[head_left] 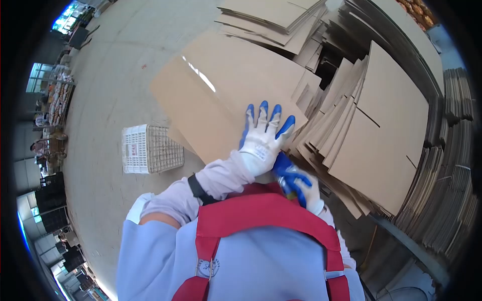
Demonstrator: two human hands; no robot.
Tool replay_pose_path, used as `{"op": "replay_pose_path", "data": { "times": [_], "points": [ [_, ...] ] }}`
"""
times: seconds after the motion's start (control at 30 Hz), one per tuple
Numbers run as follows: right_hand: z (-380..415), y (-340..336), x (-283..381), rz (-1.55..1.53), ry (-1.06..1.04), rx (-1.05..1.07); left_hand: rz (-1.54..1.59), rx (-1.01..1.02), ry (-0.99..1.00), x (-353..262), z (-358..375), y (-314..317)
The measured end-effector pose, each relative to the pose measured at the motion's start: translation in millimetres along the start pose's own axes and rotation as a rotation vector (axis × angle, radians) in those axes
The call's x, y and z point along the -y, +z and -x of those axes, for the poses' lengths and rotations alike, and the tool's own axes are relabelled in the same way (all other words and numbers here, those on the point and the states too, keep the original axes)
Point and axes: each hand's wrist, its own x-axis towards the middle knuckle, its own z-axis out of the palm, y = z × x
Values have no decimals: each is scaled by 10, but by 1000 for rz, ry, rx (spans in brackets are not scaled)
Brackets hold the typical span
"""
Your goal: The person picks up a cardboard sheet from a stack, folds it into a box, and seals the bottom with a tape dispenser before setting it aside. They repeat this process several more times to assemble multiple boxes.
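My left hand (262,143), in a white glove with blue fingertips, lies flat on a large brown cardboard box (221,85) with its fingers spread. A glossy strip of clear tape (200,74) shines along the box's far left part. Close to my body, my right hand (307,189), gloved the same way, is closed around a blue tape dispenser (285,169). The dispenser is at the near edge of the box, just below my left wrist, and is partly hidden by fingers and blurred.
Flat cardboard sheets (381,130) lean in a stack on the right, with more piles (281,20) at the top. Left of the box, a white plastic crate (150,150) stands on the concrete floor (115,90). A metal rail (411,251) runs at lower right.
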Motion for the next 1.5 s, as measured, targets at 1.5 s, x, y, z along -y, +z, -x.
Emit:
{"op": "replay_pose_path", "data": {
  "times": [1.5],
  "points": [
    [-2459, 873, -454, 1110, -164, 1042, 367, 137, -1349, 2716, 2957, 1142]
  ]
}}
